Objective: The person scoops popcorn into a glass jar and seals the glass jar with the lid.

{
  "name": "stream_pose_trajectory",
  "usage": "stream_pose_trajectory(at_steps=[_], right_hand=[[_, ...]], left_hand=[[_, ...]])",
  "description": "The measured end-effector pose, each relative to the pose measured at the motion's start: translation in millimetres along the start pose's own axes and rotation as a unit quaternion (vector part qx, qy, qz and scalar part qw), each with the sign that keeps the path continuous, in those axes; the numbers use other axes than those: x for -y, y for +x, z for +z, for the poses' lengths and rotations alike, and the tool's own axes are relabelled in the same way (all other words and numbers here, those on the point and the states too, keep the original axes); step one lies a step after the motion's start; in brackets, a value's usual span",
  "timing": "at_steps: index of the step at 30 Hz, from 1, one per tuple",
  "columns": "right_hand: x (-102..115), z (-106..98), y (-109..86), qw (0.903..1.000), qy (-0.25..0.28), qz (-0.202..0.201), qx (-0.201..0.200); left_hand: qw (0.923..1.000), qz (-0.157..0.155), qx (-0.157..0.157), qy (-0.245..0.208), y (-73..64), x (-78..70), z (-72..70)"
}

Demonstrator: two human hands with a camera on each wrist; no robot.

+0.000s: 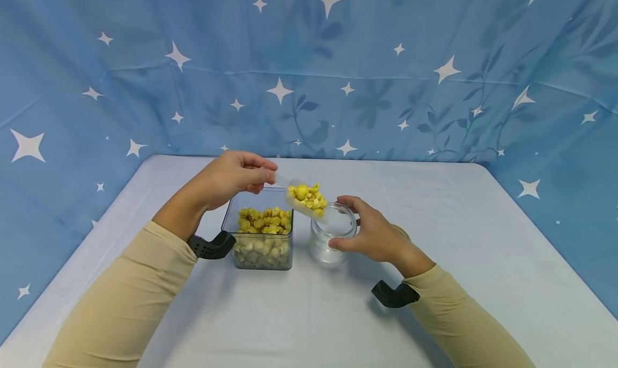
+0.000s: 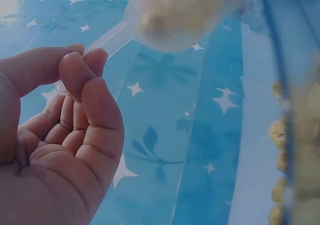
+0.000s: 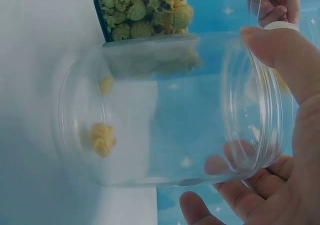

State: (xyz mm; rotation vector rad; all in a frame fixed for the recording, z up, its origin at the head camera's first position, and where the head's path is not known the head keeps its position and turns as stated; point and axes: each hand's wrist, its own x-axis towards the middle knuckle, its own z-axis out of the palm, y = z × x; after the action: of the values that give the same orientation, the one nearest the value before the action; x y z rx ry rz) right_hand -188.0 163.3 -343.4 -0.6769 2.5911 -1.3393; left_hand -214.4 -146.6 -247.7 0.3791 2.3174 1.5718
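Observation:
My left hand (image 1: 236,177) pinches the thin handle of a translucent scoop (image 1: 303,209) between thumb and fingers. Yellow popcorn (image 1: 309,193) is heaped in the scoop, which is tilted down toward the right, its lip at the mouth of a clear glass jar (image 1: 321,250). Around the jar's neck, my right hand (image 1: 372,231) grips with thumb and fingers on opposite sides. In the right wrist view a popcorn piece (image 3: 103,139) shows near the jar's bottom. Below my left hand, a clear square container (image 1: 263,258) holds more popcorn.
Behind my right hand a round, gold-rimmed thing (image 1: 402,232) lies mostly hidden. A white cloth (image 1: 309,314) covers the table, and a blue curtain (image 1: 309,121) with white stars hangs along its back edge. The container stands just left of the jar.

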Motion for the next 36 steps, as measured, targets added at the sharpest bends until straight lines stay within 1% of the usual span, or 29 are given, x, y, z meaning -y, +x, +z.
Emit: stream_pose_trajectory(at_steps=[6,10,14,20,26,29,32,36], right_hand=[[-1,0,0.2,1.0,-0.007,0.001,-0.003],[-1,1,0.1,0.9998,-0.015,-0.014,-0.008],[-2,0,-0.4,0.9996,-0.008,-0.025,-0.009],[-2,0,-0.9,0.9999,0.0,-0.017,-0.005],[-2,-2,-0.6,0.9998,0.0,-0.019,-0.004],[-1,-2,-0.8,0.9999,0.005,-0.014,-0.002],[1,-2,-1.0,0.9999,0.007,-0.009,0.006],[3,-5,-1.5,0.9996,-0.025,-0.01,0.012]], left_hand=[[1.0,0.0,-0.001,-0.003,-0.2,-0.9,0.4],[1.0,0.001,-0.004,0.002,-0.1,-0.5,-0.2],[1.0,0.0,-0.006,0.005,0.2,-0.1,-0.6],[0.9999,-0.001,-0.006,0.009,0.3,-0.8,-0.4],[0.9999,0.002,-0.007,0.009,-0.2,-0.5,-1.6],[0.9999,0.005,-0.007,0.006,-2.5,0.4,-4.5],[0.9999,0.006,-0.012,0.008,-7.7,1.5,-10.3],[0.9995,0.007,-0.027,0.017,-17.3,3.6,-21.0]])
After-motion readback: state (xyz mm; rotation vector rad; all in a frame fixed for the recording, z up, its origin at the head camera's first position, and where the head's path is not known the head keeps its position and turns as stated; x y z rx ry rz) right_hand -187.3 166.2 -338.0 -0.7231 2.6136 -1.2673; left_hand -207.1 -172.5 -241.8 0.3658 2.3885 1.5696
